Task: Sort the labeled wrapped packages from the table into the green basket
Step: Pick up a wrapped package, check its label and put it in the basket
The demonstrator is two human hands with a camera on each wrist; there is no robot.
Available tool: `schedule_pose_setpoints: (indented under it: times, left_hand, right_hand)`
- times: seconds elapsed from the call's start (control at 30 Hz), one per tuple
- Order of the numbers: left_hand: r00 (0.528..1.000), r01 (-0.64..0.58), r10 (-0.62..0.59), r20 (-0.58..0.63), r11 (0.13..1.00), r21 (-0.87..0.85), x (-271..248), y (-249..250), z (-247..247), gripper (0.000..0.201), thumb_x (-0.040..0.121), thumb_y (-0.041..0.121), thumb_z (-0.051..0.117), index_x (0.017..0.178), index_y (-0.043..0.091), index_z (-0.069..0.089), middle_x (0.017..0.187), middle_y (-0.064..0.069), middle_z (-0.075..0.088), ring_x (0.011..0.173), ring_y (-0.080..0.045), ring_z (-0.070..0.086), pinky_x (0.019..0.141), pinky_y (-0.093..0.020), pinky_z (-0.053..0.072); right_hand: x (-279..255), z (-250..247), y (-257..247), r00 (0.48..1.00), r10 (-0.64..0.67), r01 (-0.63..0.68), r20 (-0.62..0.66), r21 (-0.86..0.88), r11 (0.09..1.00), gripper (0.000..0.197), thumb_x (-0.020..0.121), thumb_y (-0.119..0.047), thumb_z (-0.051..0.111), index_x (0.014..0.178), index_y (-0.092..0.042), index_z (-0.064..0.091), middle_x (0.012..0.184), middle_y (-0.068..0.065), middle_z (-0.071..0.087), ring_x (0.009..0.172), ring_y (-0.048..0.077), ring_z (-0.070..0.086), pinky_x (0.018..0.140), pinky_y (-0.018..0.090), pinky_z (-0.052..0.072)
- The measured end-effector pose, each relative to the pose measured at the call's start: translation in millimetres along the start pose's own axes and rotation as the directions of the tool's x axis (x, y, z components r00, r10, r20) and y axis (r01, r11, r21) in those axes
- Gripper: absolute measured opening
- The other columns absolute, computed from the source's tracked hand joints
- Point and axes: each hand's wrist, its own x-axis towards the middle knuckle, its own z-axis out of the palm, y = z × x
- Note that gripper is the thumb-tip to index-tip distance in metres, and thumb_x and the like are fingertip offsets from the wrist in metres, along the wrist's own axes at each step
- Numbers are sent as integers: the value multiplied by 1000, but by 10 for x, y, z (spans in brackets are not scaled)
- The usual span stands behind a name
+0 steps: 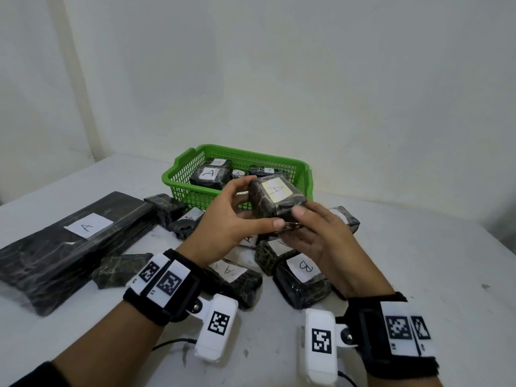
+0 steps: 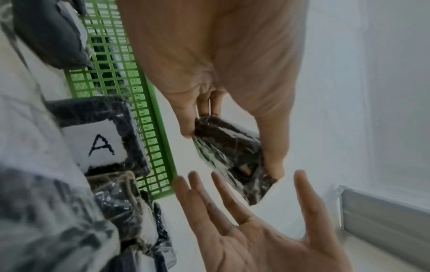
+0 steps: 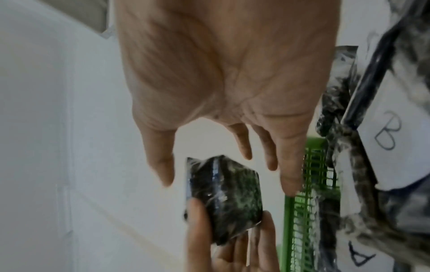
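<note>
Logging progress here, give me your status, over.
Left hand grips the A package, right hand open beside it. Package held above the table, just short of the green basket. Path in looks clear.

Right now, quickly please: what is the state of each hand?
Left hand: holding the black plastic-wrapped package labelled A.
Right hand: open, holding nothing.

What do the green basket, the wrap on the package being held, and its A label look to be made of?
Green basket: moulded plastic by the look, with glossy, uniform colour and lattice walls. Held package, gripped by the left hand with the right hand open beside it: dark contents under clear film, judging by shiny wrinkles. A label: matte white paper with a hand-drawn letter.
</note>
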Motion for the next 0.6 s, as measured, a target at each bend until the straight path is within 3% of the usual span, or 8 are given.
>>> schedule_pose_setpoints:
  times: [0.07, 0.17, 0.23, 0.3, 0.4, 0.5, 0.6]
  left_hand:
    - [1000, 0, 1, -29, 999, 32, 8, -12, 18, 108, 52, 26, 103, 144, 24, 47, 139, -3, 61, 117, -9, 69, 93, -31, 60]
    - [999, 1, 1, -41, 999, 51, -1, 31, 60, 107, 53, 31, 102, 144, 25, 46, 137, 2, 60, 115, -2, 69, 91, -27, 60]
    - [997, 1, 5, -80, 997, 74, 29, 154, 67, 93, 64, 42, 92, 144, 23, 47, 133, 8, 61, 109, 5, 68, 85, -16, 58]
    - [991, 38, -29, -130, 997, 71, 144, 254, 23, 83, 76, 56, 81, 143, 20, 50, 133, 3, 62, 111, -3, 69, 87, -21, 60]
    - [979, 165, -154, -132, 983, 84, 397, 351, -90, 62, 92, 41, 72, 143, 10, 54, 130, -9, 66, 107, -19, 74, 89, -38, 63]
    - [975, 215, -200, -100, 961, 174, 677, 402, -219, 32, 98, 29, 69, 118, 5, 71, 114, -14, 75, 99, -23, 76, 89, -39, 63]
    - [957, 285, -262, -128, 932, 225, 954, 407, -338, 29, 95, 25, 72, 106, -2, 74, 108, -20, 76, 87, -23, 77, 83, -35, 64]
  right_hand:
    - [4, 82, -74, 998, 66, -67, 13, 82, 994, 54, 94, -35, 74, 136, -4, 62, 127, 20, 73, 113, 36, 74, 99, 49, 60]
    - [111, 126, -147, 993, 86, -78, -84, 89, 993, 39, 99, -19, 68, 125, 9, 64, 117, 29, 73, 97, 35, 76, 83, 47, 66]
    - [195, 133, -249, 992, 75, -71, -103, 45, 996, 27, 98, -11, 67, 114, 11, 65, 101, 25, 73, 88, 31, 76, 76, 46, 66]
    - [277, 134, -380, 991, 88, -91, -101, -21, 996, 17, 99, -9, 66, 110, 4, 69, 90, 13, 71, 82, 27, 75, 71, 43, 66]
    - [441, 151, -535, 983, 139, -152, -117, -113, 982, 21, 97, -10, 69, 115, 0, 70, 97, 10, 70, 84, 27, 72, 68, 39, 65]
    - [661, 196, -624, 972, 182, -201, -148, -129, 971, 12, 95, -11, 72, 105, -5, 72, 97, 10, 70, 80, 25, 71, 64, 36, 63]
    - [943, 233, -662, 957, 201, -230, -210, -125, 965, 4, 94, -11, 73, 95, -10, 69, 88, 11, 68, 71, 25, 67, 60, 35, 59]
